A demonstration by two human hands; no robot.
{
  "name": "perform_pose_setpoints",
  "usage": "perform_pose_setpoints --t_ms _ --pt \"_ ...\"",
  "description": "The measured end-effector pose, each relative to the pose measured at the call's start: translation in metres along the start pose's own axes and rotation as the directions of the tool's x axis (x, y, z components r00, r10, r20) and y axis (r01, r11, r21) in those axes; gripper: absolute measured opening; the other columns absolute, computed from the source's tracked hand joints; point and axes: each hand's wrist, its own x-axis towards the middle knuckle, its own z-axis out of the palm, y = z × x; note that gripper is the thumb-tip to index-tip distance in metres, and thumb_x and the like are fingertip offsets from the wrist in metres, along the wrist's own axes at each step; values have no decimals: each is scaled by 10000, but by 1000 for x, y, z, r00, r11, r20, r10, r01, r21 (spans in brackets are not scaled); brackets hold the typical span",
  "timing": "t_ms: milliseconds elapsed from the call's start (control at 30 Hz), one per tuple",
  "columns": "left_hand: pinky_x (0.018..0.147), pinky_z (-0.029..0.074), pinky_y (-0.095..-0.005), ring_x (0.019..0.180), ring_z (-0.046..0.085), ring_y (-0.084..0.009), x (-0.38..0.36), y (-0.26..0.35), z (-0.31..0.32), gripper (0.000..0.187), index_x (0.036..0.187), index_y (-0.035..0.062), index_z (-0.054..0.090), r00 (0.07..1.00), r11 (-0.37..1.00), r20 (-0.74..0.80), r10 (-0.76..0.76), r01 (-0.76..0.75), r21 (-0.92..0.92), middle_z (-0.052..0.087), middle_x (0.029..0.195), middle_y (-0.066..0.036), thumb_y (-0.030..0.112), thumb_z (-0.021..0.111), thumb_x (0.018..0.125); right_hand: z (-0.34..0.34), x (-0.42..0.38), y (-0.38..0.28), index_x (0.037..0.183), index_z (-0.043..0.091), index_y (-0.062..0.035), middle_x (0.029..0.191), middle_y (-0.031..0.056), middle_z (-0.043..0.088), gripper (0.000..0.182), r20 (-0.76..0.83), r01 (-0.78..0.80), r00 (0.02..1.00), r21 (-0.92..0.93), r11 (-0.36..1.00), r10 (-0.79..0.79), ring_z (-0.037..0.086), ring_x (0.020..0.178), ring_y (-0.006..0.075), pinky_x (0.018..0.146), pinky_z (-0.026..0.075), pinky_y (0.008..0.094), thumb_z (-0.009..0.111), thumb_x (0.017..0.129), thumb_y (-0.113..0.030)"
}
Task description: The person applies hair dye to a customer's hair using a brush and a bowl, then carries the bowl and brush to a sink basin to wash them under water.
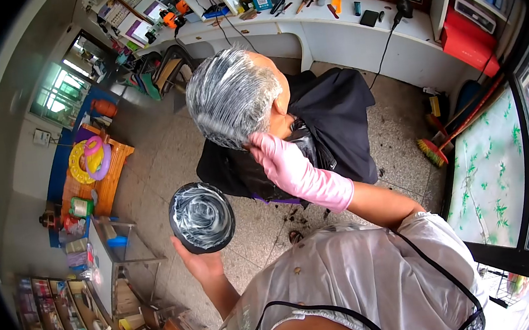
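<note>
My left hand (201,265) supports a black bowl (207,247) from below, its fingers largely hidden behind it. White cream (201,215) is smeared in swirls inside the bowl. A pink glove covers my right hand (282,164), whose fingers are curled together at the lower back of a seated person's head. Whatever those fingers grip, if anything, is hidden. White cream streaks the person's grey, combed-back hair (228,95). A black cape (336,109) drapes over the person's shoulders and body.
A white counter (334,29) with tools and a mirror runs along the far wall. Brooms (434,150) lean at the right by a glass door (491,173). Hair clippings lie on the floor. At left stand a wooden bench (107,172), a small table (102,266) and shelves (77,313).
</note>
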Motion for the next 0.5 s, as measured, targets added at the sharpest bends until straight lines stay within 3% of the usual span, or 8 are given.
perform_pose_setpoints --t_ms 133,167,233,300,333,400,467,500 --pt "960 337 -385 1141 418 -220 5 0 -7 486 1243 55 386 999 1000 28 20 -20 -4 436 1249 -82 408 335 911 -33 4 -27 1026 515 6 806 17 543 227 -1 149 988 -301 942 -157 517 619 110 544 434 208 568 809 -36" --pt "960 337 -385 1141 418 -220 5 1 -5 486 1243 55 386 999 1000 27 20 -19 -4 436 1249 -82 408 335 911 -37 8 -23 1005 526 9 811 55 551 199 -113 -49 992 17 999 50 538 705 125 607 443 218 550 809 -16" --pt "959 338 -386 1138 420 -222 4 1 -3 482 1241 57 389 1000 1000 -7 6 -6 12 437 1248 -83 406 331 913 -48 26 -2 985 538 14 812 91 559 173 -198 -225 916 467 855 349 562 756 142 656 450 229 524 812 7" --pt "940 367 -397 1120 443 -227 6 2 -6 475 1234 62 403 1000 1000 14 -10 10 -3 453 1236 -83 403 352 906 -67 47 11 976 535 15 805 95 562 165 -284 -256 907 219 942 312 564 691 157 634 457 245 520 811 11" --pt "920 395 -408 1102 466 -232 7 2 -7 468 1227 67 417 999 1000 37 -23 23 -18 470 1223 -83 399 372 900 -75 55 8 965 530 15 803 101 564 158 -284 -247 940 -178 953 190 563 661 171 627 464 260 524 808 11" --pt "924 391 -410 1104 463 -236 9 3 -6 465 1227 69 419 997 998 66 -46 50 -49 470 1225 -85 398 370 901 -73 60 9 989 519 -15 772 112 553 158 -243 -262 943 -124 957 227 565 663 221 611 477 315 495 835 -41" --pt "955 346 -387 1138 420 -224 8 2 -1 484 1238 61 396 999 999 32 -35 35 -23 439 1247 -81 410 341 908 -70 63 1 1051 509 -64 712 110 529 213 -28 3 999 -673 739 -29 562 660 256 567 473 356 476 851 -129" --pt "955 346 -387 1138 420 -224 6 3 2 484 1238 61 396 999 999 33 -35 36 -22 439 1247 -81 410 341 908 -64 56 -2 1093 504 -102 694 105 515 255 65 40 998 -734 678 12 563 660 255 530 465 363 448 861 -193"
